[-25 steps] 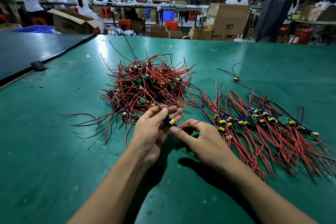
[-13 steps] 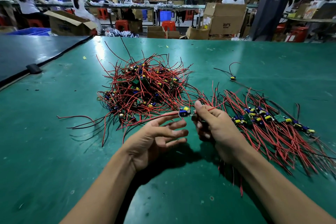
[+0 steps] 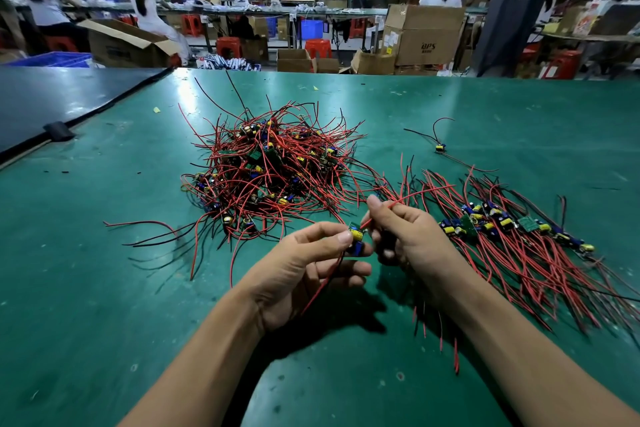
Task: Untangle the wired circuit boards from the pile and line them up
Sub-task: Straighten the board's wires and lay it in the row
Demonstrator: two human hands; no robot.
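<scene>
Head view, near to far. Bare green table (image 3: 104, 305) shows under both forearms; the near edge is out of frame.

Left hand (image 3: 301, 270) pinches one circuit board (image 3: 356, 235) between thumb and index finger, above the table, with its tail leads running down across the palm. Right hand (image 3: 412, 239) pinches a red wire (image 3: 419, 197) off that board between thumb and index, other fingers curled in. A few red lead ends hang below it; can't tell if they're held. The board sits between the two hands.

My read of the step: straightening the leads before laying the board down.
- Keep the left pinch on the board, not the yellow capacitor.
- Slide the right fingers outward along the wire; no yanking at the solder end.
- Set it at the row's near-left end, level with the other boards and leads parallel.

Pile (image 3: 270, 166) lies just beyond the left hand and is big, so plenty of work is left. Row (image 3: 502, 224) fans out right of the right hand, with its leads reaching toward the right frame edge. Sweep room is therefore left and near, not right.

One stray board (image 3: 440, 148) lies apart beyond the row. Far left, a dark panel (image 3: 52, 97) butts the table, with a black block (image 3: 57, 131) at the seam: possible snag point. The table's far edge is well beyond the pile, with cardboard boxes (image 3: 426, 35) behind it.
</scene>
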